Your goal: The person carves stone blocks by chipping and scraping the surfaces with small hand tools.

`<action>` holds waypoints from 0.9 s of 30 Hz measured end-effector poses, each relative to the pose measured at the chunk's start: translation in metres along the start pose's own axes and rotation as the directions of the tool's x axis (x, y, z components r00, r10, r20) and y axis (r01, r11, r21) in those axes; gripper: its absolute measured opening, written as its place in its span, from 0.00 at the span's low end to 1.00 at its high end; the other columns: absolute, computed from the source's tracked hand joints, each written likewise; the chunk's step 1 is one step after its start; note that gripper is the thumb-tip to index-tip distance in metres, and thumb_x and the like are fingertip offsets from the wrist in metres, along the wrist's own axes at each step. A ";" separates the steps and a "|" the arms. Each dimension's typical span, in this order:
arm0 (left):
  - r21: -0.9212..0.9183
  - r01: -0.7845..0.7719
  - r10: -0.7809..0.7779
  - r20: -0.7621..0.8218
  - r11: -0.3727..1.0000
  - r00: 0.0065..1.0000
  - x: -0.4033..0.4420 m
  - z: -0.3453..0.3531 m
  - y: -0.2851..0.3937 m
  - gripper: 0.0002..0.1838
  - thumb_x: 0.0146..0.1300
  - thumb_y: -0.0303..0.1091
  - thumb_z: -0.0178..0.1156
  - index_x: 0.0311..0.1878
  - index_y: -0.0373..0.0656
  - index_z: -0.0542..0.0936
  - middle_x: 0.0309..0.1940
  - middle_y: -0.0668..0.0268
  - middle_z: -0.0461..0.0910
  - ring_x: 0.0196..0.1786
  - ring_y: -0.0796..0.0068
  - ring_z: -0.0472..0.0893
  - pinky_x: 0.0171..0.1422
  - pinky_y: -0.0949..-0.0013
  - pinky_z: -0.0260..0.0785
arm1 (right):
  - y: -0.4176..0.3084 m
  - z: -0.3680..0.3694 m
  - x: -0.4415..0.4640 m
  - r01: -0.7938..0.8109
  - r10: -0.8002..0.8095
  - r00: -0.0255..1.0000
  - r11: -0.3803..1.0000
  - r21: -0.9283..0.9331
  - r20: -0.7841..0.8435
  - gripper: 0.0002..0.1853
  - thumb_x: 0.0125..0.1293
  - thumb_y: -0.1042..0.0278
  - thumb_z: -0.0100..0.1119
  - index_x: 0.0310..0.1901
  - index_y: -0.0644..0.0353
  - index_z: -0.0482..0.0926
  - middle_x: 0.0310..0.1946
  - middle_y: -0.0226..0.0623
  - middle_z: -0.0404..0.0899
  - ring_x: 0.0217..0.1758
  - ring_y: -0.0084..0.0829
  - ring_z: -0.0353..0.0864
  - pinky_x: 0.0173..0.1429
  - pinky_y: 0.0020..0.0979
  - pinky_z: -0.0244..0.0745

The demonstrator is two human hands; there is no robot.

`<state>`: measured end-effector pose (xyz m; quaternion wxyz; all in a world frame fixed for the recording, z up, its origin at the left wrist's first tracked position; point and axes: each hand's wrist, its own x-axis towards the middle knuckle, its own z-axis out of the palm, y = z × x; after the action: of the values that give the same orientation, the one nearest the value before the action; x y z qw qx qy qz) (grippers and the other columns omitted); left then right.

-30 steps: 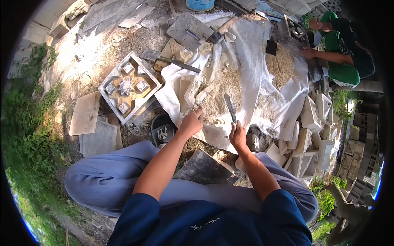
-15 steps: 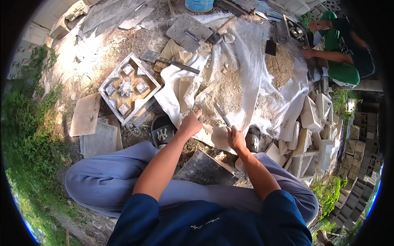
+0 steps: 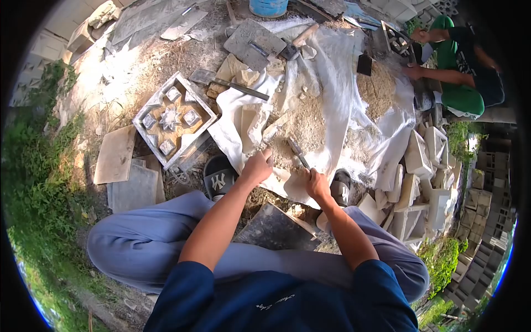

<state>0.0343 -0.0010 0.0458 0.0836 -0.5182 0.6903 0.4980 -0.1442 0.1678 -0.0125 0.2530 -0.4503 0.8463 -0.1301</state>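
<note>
My right hand (image 3: 318,185) is closed around the handle of a narrow metal spatula-like tool (image 3: 298,153); its tip points away from me over loose sandy grit (image 3: 307,119). Fingers curled together, my left hand (image 3: 258,167) is beside a pale angular block (image 3: 251,126) on the white sheet (image 3: 225,105). What those fingers hold, if anything, is hidden. Left of the sheet, a square mould (image 3: 207,123) with a star and raised diamond shapes rests tilted on the ground.
Beyond the sheet are a flat board (image 3: 249,41), a hammer (image 3: 296,44), a long-handled flat tool (image 3: 238,87) and a blue bucket (image 3: 268,6). Cast blocks (image 3: 418,155) are piled at right. Another person (image 3: 462,69) works at upper right. A dark panel (image 3: 271,229) lies between my feet.
The tool in my right hand has swung slightly, its tip a little higher and further left. My left hand has barely moved. The other person has raised one hand.
</note>
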 end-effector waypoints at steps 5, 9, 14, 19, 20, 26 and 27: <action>0.002 0.039 -0.039 -0.001 0.999 0.999 0.010 0.008 -0.014 0.16 0.72 0.42 0.53 0.56 0.45 0.77 0.29 0.43 0.83 0.28 0.48 0.85 0.26 0.52 0.80 | -0.025 -0.026 0.011 0.007 0.008 0.996 0.985 0.174 -0.085 0.21 0.75 0.55 0.52 0.31 0.66 0.73 0.19 0.64 0.73 0.28 0.66 0.77 0.33 0.56 0.69; 0.013 -0.037 0.037 -0.005 0.999 0.999 0.008 0.008 -0.013 0.18 0.72 0.41 0.51 0.60 0.45 0.75 0.26 0.43 0.82 0.22 0.51 0.83 0.22 0.54 0.77 | -0.008 -0.020 0.000 0.147 -0.095 0.973 0.957 0.251 -0.210 0.17 0.74 0.60 0.53 0.31 0.65 0.69 0.14 0.58 0.68 0.20 0.62 0.72 0.25 0.52 0.63; -0.040 0.036 -0.035 0.024 0.999 0.999 -0.006 -0.006 0.007 0.18 0.73 0.40 0.50 0.61 0.43 0.74 0.25 0.43 0.81 0.18 0.51 0.81 0.21 0.53 0.74 | 0.012 0.011 0.000 -0.039 0.040 0.999 0.998 0.038 -0.020 0.22 0.75 0.50 0.50 0.34 0.64 0.74 0.23 0.65 0.76 0.31 0.68 0.77 0.35 0.58 0.69; 0.040 -0.047 0.049 -0.052 0.998 0.997 0.020 0.017 -0.025 0.17 0.71 0.41 0.52 0.60 0.47 0.75 0.29 0.45 0.83 0.27 0.48 0.85 0.24 0.53 0.79 | -0.025 -0.026 0.011 0.027 -0.002 0.990 0.985 0.168 -0.144 0.22 0.76 0.56 0.49 0.30 0.67 0.72 0.20 0.63 0.73 0.26 0.65 0.75 0.29 0.54 0.67; 0.037 -0.043 0.045 -0.054 0.998 0.998 0.024 0.020 -0.033 0.17 0.71 0.41 0.52 0.60 0.47 0.75 0.29 0.45 0.83 0.27 0.48 0.85 0.24 0.53 0.79 | -0.027 -0.032 0.010 0.034 -0.002 0.986 0.981 0.191 -0.165 0.21 0.76 0.57 0.50 0.30 0.67 0.71 0.18 0.62 0.71 0.24 0.64 0.75 0.27 0.52 0.66; 0.039 -0.003 0.002 0.024 0.999 1.000 0.004 0.001 -0.003 0.17 0.69 0.40 0.54 0.58 0.45 0.77 0.32 0.44 0.83 0.35 0.43 0.85 0.39 0.49 0.80 | 0.009 -0.002 -0.007 -0.006 0.006 1.000 1.000 0.005 0.011 0.21 0.75 0.52 0.49 0.35 0.66 0.73 0.23 0.67 0.74 0.31 0.67 0.77 0.35 0.59 0.68; 0.026 -0.051 0.052 -0.034 0.998 0.998 0.007 0.007 -0.011 0.16 0.70 0.40 0.53 0.56 0.44 0.76 0.30 0.42 0.82 0.29 0.45 0.84 0.34 0.49 0.78 | 0.007 0.001 -0.003 -0.010 0.011 1.000 1.000 0.024 -0.008 0.22 0.75 0.51 0.48 0.35 0.66 0.74 0.24 0.68 0.74 0.33 0.68 0.77 0.37 0.60 0.68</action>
<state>0.0370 0.0004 0.0307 0.0651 -0.5079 0.7109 0.4822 -0.1466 0.1744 -0.0154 0.2554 -0.4423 0.8482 -0.1407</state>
